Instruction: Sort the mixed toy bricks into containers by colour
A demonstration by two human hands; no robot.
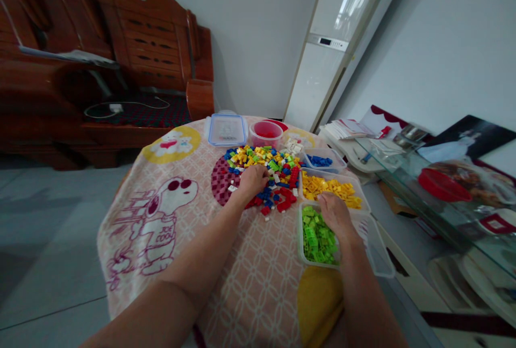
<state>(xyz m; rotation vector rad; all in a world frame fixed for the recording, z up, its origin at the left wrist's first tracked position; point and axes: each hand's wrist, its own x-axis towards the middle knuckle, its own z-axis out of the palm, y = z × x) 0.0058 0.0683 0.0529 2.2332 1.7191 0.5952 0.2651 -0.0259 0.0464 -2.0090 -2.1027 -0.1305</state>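
Note:
A mixed pile of building bricks [258, 155], in yellow, blue, green, red and white, lies on the table. My left hand [253, 178] is at the near part of this pile, its fingers curled together; what is in them is hidden. My right hand [334, 209] hangs over the edge between the box of yellow bricks [328, 186] and the box of green bricks [316, 235]. Its fingertips are pinched together near the yellow bricks, and I cannot make out what they hold. Behind the yellow box stands a box of blue bricks [320, 161].
A pink-rimmed round tub [266, 132] with red pieces stands at the back beside a clear blue-rimmed lid [228, 129]. White bricks [293, 147] form a small heap near the tub. A patterned cloth [242, 267] covers the table. A glass-topped cabinet [435, 197] stands close on the right.

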